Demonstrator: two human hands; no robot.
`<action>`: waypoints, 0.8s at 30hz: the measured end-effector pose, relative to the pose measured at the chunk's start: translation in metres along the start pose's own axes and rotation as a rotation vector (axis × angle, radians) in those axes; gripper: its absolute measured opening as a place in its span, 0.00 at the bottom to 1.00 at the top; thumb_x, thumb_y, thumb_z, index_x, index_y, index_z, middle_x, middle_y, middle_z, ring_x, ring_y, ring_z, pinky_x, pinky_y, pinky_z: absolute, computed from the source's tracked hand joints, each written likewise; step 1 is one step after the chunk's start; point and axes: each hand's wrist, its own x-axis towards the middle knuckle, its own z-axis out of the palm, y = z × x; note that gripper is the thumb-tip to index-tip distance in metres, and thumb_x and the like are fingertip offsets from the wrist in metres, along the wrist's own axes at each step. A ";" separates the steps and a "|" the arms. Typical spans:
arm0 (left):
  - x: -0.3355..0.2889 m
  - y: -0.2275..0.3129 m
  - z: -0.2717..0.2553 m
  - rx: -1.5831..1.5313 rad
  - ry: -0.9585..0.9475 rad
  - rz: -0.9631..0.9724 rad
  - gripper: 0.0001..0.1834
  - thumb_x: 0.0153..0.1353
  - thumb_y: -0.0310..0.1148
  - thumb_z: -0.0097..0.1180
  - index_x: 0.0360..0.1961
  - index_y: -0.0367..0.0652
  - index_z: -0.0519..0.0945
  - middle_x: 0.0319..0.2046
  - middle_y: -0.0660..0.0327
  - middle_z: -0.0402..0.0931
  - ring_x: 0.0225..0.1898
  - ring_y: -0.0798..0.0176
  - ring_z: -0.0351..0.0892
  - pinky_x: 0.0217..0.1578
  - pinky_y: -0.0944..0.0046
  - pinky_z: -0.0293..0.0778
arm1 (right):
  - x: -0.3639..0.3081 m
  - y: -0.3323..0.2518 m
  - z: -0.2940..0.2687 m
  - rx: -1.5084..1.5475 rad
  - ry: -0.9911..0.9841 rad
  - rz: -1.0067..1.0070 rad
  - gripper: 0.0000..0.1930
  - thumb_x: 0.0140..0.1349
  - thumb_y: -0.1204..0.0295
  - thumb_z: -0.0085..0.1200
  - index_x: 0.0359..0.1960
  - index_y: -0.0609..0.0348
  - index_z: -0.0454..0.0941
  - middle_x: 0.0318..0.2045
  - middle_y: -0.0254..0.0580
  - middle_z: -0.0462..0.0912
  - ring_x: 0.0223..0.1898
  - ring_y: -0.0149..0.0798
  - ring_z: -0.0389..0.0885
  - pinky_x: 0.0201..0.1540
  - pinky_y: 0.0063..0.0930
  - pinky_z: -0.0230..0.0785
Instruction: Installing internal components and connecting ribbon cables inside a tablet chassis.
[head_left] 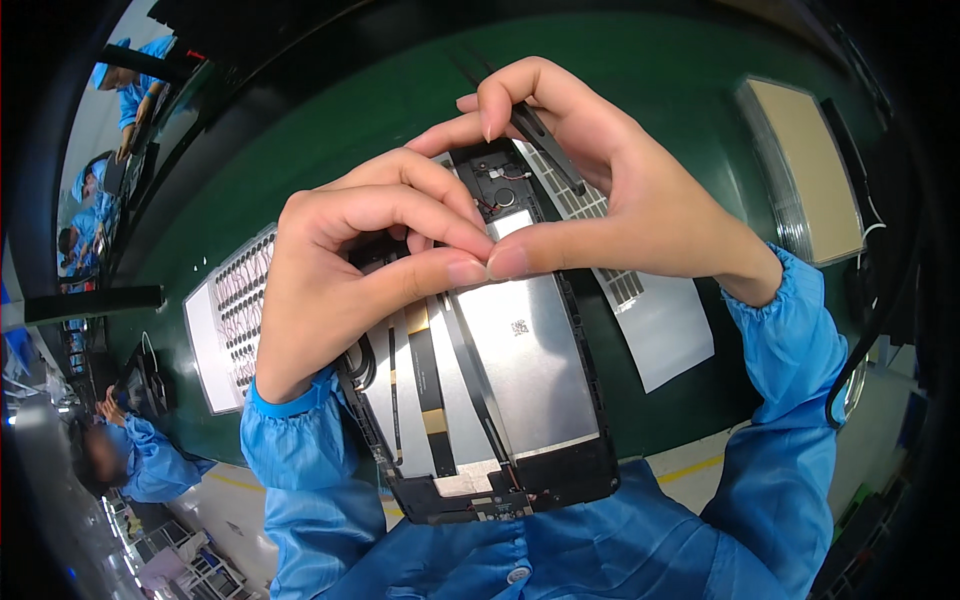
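An opened tablet-like device [545, 375] lies in front of me, its inside facing up, with silver metal plates and a black frame. A dark flat ribbon cable [432, 395] with gold-coloured bands runs along its left half. Over the upper part of the device, my left hand [370, 240] is closed, thumb and index finger pinched together; whatever sits between them is hidden. My right hand [600, 190] holds black tweezers [548, 148] across its fingers, their tips pointing up and away. Its thumb tip touches the left thumb tip at the plate.
Left of the device is a white sheet [205, 345] bearing rows of small round black parts with wires. To the right lies a pale sheet [668, 340] with dark strips. A stack of tan boards [810, 170] stands far right. Co-workers in blue [150, 455] sit at left.
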 end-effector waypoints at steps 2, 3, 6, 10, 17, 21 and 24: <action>-0.001 0.000 0.001 0.013 0.008 0.004 0.08 0.48 0.20 0.71 0.32 0.38 0.88 0.36 0.61 0.81 0.31 0.74 0.73 0.33 0.74 0.68 | 0.000 0.000 0.001 0.010 -0.002 0.022 0.31 0.49 0.74 0.73 0.52 0.51 0.66 0.57 0.50 0.77 0.60 0.40 0.75 0.65 0.34 0.66; -0.001 0.000 0.000 0.016 0.008 0.003 0.08 0.48 0.20 0.71 0.32 0.38 0.88 0.36 0.61 0.81 0.31 0.74 0.73 0.33 0.74 0.68 | 0.000 0.000 0.001 -0.007 -0.003 0.015 0.31 0.48 0.74 0.73 0.52 0.51 0.66 0.57 0.49 0.78 0.60 0.40 0.75 0.65 0.34 0.66; 0.000 -0.002 -0.001 0.014 -0.007 0.012 0.08 0.48 0.20 0.71 0.32 0.38 0.88 0.36 0.61 0.81 0.31 0.74 0.73 0.33 0.74 0.68 | -0.001 0.001 0.000 -0.043 0.000 0.005 0.31 0.48 0.73 0.74 0.51 0.52 0.67 0.57 0.49 0.78 0.59 0.40 0.76 0.65 0.34 0.67; 0.000 -0.002 -0.001 0.016 -0.014 0.010 0.08 0.49 0.20 0.71 0.32 0.38 0.88 0.36 0.61 0.81 0.31 0.74 0.73 0.34 0.74 0.68 | -0.001 0.001 0.000 -0.048 0.002 -0.004 0.31 0.48 0.73 0.74 0.51 0.52 0.67 0.56 0.51 0.78 0.58 0.40 0.76 0.64 0.34 0.68; 0.000 0.001 0.001 0.014 -0.018 -0.015 0.07 0.50 0.21 0.71 0.32 0.38 0.88 0.36 0.62 0.81 0.31 0.75 0.72 0.34 0.74 0.69 | -0.002 0.002 -0.001 -0.032 0.001 0.010 0.32 0.47 0.73 0.75 0.51 0.52 0.67 0.56 0.51 0.78 0.58 0.40 0.77 0.64 0.34 0.68; 0.001 0.000 0.002 0.024 -0.021 -0.003 0.07 0.50 0.21 0.71 0.32 0.38 0.88 0.36 0.62 0.81 0.31 0.75 0.72 0.34 0.74 0.68 | -0.004 0.002 -0.003 -0.036 0.007 0.011 0.32 0.47 0.73 0.75 0.51 0.52 0.67 0.56 0.51 0.78 0.59 0.40 0.76 0.64 0.34 0.67; 0.002 -0.001 0.003 0.024 -0.020 -0.004 0.07 0.50 0.21 0.71 0.32 0.38 0.88 0.36 0.62 0.81 0.31 0.75 0.72 0.34 0.74 0.68 | -0.004 0.001 -0.004 -0.038 0.005 0.017 0.31 0.47 0.73 0.74 0.51 0.52 0.67 0.57 0.51 0.78 0.59 0.40 0.76 0.64 0.34 0.67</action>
